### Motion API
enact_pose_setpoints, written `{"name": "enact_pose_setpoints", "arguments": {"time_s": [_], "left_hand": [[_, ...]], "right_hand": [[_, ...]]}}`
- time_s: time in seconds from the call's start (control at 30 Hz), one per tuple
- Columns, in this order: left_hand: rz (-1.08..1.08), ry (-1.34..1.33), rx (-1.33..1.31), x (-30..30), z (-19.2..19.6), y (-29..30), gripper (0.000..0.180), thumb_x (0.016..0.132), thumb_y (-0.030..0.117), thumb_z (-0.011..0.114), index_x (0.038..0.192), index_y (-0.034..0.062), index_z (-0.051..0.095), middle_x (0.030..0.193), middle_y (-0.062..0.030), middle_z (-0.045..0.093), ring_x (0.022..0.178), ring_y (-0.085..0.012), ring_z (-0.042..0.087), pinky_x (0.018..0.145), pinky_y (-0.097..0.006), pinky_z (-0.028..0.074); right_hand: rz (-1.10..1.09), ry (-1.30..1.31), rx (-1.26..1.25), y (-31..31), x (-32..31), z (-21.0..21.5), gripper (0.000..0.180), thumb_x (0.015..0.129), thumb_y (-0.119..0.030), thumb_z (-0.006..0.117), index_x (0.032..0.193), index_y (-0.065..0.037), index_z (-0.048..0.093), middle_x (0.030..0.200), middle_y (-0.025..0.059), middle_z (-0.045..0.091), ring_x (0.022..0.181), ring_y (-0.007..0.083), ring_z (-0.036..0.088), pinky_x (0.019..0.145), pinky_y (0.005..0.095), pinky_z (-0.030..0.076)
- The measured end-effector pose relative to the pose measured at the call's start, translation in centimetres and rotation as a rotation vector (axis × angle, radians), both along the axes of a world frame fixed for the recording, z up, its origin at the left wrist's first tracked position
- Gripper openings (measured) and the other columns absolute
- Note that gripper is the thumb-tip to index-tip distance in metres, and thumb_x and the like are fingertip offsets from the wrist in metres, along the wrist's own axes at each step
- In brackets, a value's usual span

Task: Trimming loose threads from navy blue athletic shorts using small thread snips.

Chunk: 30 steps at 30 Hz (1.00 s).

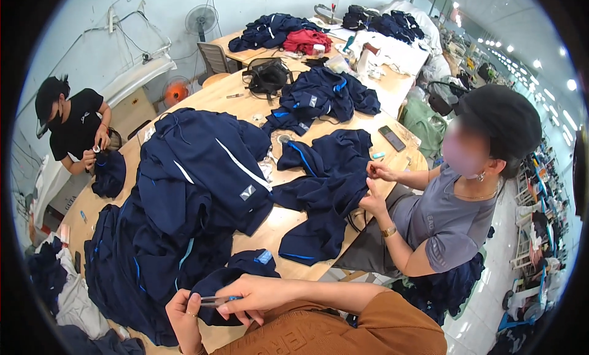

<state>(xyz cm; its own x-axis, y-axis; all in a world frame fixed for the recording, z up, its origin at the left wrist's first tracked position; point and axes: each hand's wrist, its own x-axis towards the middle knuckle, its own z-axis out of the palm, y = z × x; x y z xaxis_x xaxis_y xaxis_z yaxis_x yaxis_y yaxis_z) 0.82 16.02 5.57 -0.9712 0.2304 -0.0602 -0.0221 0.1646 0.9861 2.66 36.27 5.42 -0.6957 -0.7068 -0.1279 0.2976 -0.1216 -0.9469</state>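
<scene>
Low in the view, my right hand [253, 295] is closed around small thread snips [211, 301] with metal blades and a bit of blue at the grip. The blades point left, toward my left hand [183, 315]. Thumb and finger of that hand are pinched together right by the blade tips; whatever lies between them is too small to make out. Under and behind both hands lies a dark navy garment [242, 266] with a light blue patch at its edge. A large heap of navy jackets [184, 171] with white and blue trim rises just beyond.
Across the wooden table [288, 223], a co-worker [451, 189] at the right handles a navy garment [331, 177]. Another person [76, 125] works at the far left. A phone [391, 139], a black bag [268, 77] and more navy clothes [325, 96] lie farther back.
</scene>
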Motion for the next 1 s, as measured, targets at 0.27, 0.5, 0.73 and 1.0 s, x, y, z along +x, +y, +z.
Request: {"name": "enact_pose_setpoints", "arguments": {"time_s": [0.27, 0.5, 0.73, 1.0], "left_hand": [[0.03, -0.113, 0.094, -0.4, -1.7, -0.1, 0.019, 0.086, 0.011, 0.058, 0.07, 0.0013, 0.052, 0.066, 0.0046, 0.049, 0.061, -0.0026, 0.038, 0.057, -0.017, 0.03], [0.084, -0.147, 0.138, 0.1, -3.4, -0.1, 0.022, 0.087, 0.013, 0.058, 0.069, 0.0027, 0.052, 0.065, 0.0053, 0.048, 0.06, -0.0019, 0.037, 0.055, -0.018, 0.028], [0.133, -0.26, 0.289, 0.1, -3.7, 0.2, 0.026, 0.089, 0.019, 0.057, 0.067, 0.006, 0.05, 0.066, 0.0052, 0.049, 0.061, -0.0028, 0.04, 0.057, -0.018, 0.031], [0.116, -0.342, 0.346, 0.0, -3.7, 0.2, 0.013, 0.088, 0.014, 0.057, 0.079, 0.0046, 0.055, 0.071, 0.0047, 0.052, 0.061, -0.0036, 0.042, 0.057, -0.018, 0.033]], "right_hand": [[-0.745, 0.806, 0.183, -2.3, 0.3, -2.8, 0.02, 0.076, -0.011, 0.066, 0.095, -0.007, 0.059, 0.075, 0.0036, 0.057, 0.058, 0.0155, 0.055, 0.049, 0.0246, 0.041], [-0.757, 1.038, 0.382, -3.4, 0.4, -5.3, 0.029, 0.069, -0.006, 0.067, 0.097, -0.007, 0.059, 0.073, 0.0017, 0.05, 0.054, 0.0167, 0.052, 0.047, 0.0252, 0.04], [-0.801, 1.24, 0.403, -3.8, 0.1, -6.1, 0.019, 0.07, -0.008, 0.065, 0.089, -0.008, 0.062, 0.074, 0.0016, 0.051, 0.054, 0.0143, 0.049, 0.05, 0.0243, 0.039], [-0.835, 1.018, 0.346, -4.0, -0.9, -6.8, 0.023, 0.067, 0.002, 0.061, 0.087, -0.006, 0.052, 0.077, 0.0059, 0.054, 0.06, 0.0218, 0.057, 0.053, 0.0288, 0.044]]}}
